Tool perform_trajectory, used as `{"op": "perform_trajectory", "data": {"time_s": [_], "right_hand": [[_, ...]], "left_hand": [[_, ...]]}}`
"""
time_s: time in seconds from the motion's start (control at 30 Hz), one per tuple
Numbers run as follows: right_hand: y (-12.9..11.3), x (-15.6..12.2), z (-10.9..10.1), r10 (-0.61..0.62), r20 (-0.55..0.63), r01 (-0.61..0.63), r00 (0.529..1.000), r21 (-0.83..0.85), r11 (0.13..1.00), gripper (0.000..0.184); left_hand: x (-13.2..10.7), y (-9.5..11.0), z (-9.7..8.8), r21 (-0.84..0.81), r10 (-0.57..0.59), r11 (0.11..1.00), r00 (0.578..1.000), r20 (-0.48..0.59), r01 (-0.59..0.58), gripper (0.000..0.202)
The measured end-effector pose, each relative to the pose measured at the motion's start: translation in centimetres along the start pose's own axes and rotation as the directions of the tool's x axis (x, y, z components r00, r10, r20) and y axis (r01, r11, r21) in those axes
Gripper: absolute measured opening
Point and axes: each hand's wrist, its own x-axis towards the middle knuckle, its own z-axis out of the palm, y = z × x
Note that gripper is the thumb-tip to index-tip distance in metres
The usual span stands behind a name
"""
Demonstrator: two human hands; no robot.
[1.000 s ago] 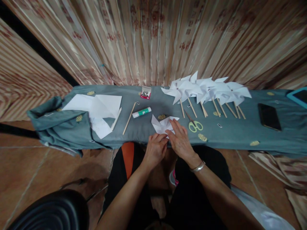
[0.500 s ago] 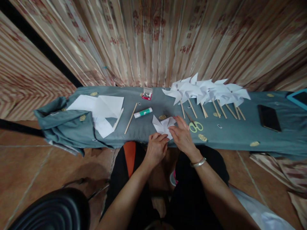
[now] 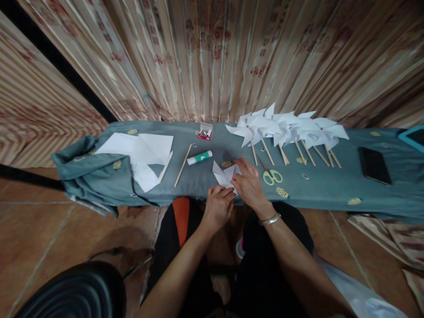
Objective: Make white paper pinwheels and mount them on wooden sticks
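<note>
A white paper square (image 3: 224, 174), cut and partly folded into a pinwheel, lies at the near edge of the grey-green cloth (image 3: 331, 185). My left hand (image 3: 218, 205) is curled, its fingertips pinching the paper's near corner. My right hand (image 3: 249, 184) rests on the paper's right side with fingers bent down onto it; a silver bangle sits on that wrist. Just right of that hand lie green-handled scissors (image 3: 271, 175).
Several finished white pinwheels on wooden sticks (image 3: 288, 130) lie at the back right. A glue stick (image 3: 199, 157), a loose wooden stick (image 3: 183, 164), a small box of pins (image 3: 205, 131), white paper sheets (image 3: 139, 152) and a dark phone (image 3: 374, 165) are on the cloth. Curtains hang behind.
The view shifted slightly. My right hand slid a little toward the paper's centre, covering more of it; my left hand keeps its pinch on the near corner.
</note>
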Motion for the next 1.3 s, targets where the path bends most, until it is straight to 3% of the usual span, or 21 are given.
{"op": "perform_trajectory", "data": {"time_s": [0.43, 0.8, 1.1, 1.3], "right_hand": [[0.4, -0.2, 0.7, 0.052, -0.071, -0.050, 0.996, 0.034, 0.998, 0.017], [-0.3, -0.1, 0.4, 0.067, -0.002, -0.067, 0.998, -0.020, 0.998, 0.016], [-0.2, -0.9, 0.9, 0.124, -0.170, -0.111, 0.978, 0.086, 0.990, 0.028], [-0.2, -3.1, -0.1, 0.049, -0.057, -0.047, 0.997, 0.040, 0.998, 0.034]], "left_hand": [[0.0, -0.1, -0.1, -0.007, -0.006, 1.000, 1.000, 0.012, 0.006, 0.025], [0.1, 0.0, -0.2, -0.002, -0.005, 1.000, 1.000, 0.029, 0.005, 0.024], [0.1, 0.0, -0.2, 0.015, -0.002, 1.000, 1.000, 0.012, 0.002, 0.025], [0.0, 0.1, -0.3, 0.018, 0.006, 1.000, 1.000, 0.009, -0.006, 0.023]]}}
